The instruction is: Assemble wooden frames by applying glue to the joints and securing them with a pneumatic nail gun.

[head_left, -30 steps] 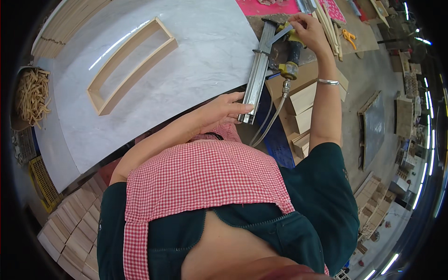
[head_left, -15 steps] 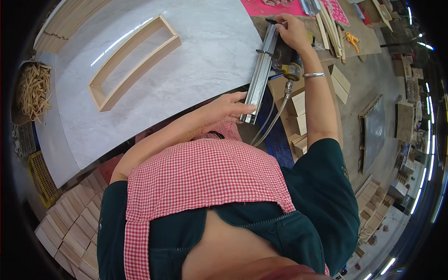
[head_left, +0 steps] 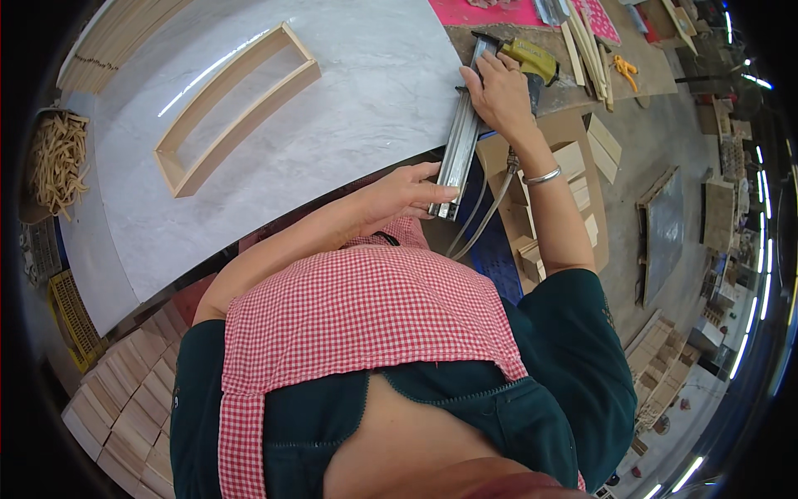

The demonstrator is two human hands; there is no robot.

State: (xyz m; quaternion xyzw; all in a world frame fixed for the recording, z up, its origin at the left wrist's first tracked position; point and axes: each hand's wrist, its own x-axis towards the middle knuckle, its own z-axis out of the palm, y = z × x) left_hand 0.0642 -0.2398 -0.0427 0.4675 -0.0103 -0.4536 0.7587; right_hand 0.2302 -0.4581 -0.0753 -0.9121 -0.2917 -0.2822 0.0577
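Observation:
A pneumatic nail gun (head_left: pixel 532 56), with a yellow body and a long silver magazine (head_left: pixel 459 150), lies slantwise along the right edge of the work table. My left hand (head_left: pixel 399 200) grips the magazine's near end, thumb laid across its top. Farther up, my right hand (head_left: pixel 503 96) is closed over the magazine beside the yellow body, its thumb on the left side. Whatever lies under the right fingers is hidden. On the table to the left rests a curved, open wooden frame (head_left: pixel 237 108), touched by neither hand.
A grey marbled table (head_left: pixel 357 100) spreads to the left, with stacked curved wood strips (head_left: pixel 116 41) at its far corner. Left of it hangs a bin of rubber bands (head_left: pixel 58 158). An air hose (head_left: pixel 497 204) runs beside a cardboard box (head_left: pixel 573 133) of wooden pieces. Orange pliers (head_left: pixel 625 71) lie farther right.
My right hand has come back from the magazine's far end toward me and now covers its upper part. More of the nail gun's yellow body shows. My left hand stays put.

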